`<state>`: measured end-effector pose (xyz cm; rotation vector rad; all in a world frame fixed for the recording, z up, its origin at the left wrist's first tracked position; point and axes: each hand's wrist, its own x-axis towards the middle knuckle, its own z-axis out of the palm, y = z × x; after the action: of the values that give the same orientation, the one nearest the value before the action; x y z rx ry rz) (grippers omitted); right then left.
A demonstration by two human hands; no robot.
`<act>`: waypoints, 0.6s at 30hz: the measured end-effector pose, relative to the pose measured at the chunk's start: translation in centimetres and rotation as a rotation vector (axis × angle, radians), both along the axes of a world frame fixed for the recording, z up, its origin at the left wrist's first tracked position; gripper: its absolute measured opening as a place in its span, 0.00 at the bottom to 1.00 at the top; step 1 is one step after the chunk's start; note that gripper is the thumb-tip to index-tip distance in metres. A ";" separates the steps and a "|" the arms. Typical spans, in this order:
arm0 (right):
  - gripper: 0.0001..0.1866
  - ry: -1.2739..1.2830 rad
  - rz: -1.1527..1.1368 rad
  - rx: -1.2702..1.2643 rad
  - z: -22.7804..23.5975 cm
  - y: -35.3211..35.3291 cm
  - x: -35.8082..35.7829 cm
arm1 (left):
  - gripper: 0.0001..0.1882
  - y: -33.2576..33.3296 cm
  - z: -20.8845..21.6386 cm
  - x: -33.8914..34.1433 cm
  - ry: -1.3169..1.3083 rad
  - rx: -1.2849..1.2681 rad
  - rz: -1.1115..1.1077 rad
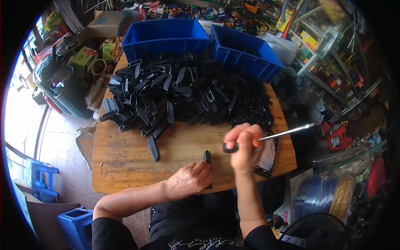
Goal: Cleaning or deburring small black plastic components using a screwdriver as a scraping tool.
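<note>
My left hand is closed on a narrow black plastic piece standing up from the wooden table near its front edge. The fingers hide the lower part of that piece. In my right hand, raised over the table's right side, is a screwdriver with a red and black handle. Its metal shaft points right, away from the black piece. A big heap of similar long black plastic pieces covers the far half of the table. One loose piece lies at the heap's near edge.
Two blue bins stand behind the heap. A phone with a lit screen lies near my right wrist. Smaller black parts are piled at the right. Blue stools stand at the left, cluttered shelves at the right.
</note>
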<state>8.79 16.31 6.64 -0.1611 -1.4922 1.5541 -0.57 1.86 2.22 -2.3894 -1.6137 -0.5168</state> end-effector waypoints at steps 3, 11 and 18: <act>0.11 -0.249 0.070 0.131 -4.7 0.6 -2.1 | 0.20 0.7 -0.6 0.1 -0.019 -0.036 -0.014; 0.09 -0.666 -0.531 0.424 -3.1 6.0 1.0 | 0.27 1.1 0.2 -0.8 -0.062 -0.087 -0.009; 0.07 -1.035 -0.715 0.747 -5.5 6.5 1.5 | 0.15 3.6 -1.5 -2.8 -0.249 -0.044 0.093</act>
<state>10.32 22.79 1.17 -1.0312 -2.3208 0.2128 -3.33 5.50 0.74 -2.3438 -1.8452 -0.7957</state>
